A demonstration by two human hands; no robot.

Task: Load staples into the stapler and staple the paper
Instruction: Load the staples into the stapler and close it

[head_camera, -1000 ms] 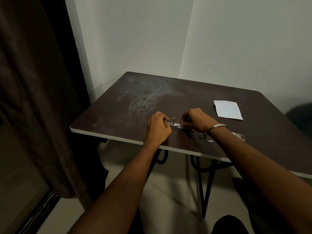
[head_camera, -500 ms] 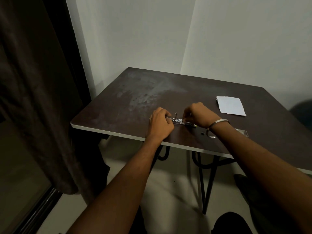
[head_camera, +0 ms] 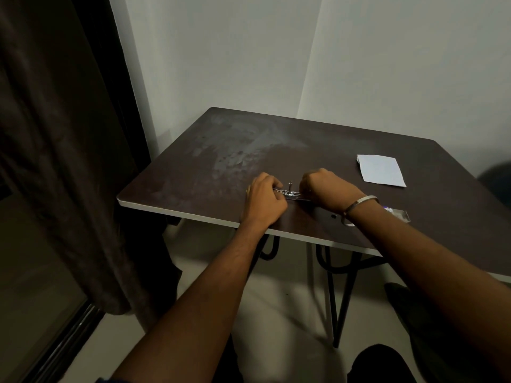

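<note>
The stapler lies near the front edge of the table, between both hands. The left hand has its fingers curled closed on the stapler's left end; the right hand is fisted over its right end. Whether it pinches staples cannot be told. The paper lies unstapled, further back and to the right. Judged step: loading. Recommended: left hand pins the body flat; the strip should seat squarely in the channel before closing.

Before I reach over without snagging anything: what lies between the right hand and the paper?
Only bare table separates the right hand from the paper, per the head view.
</note>
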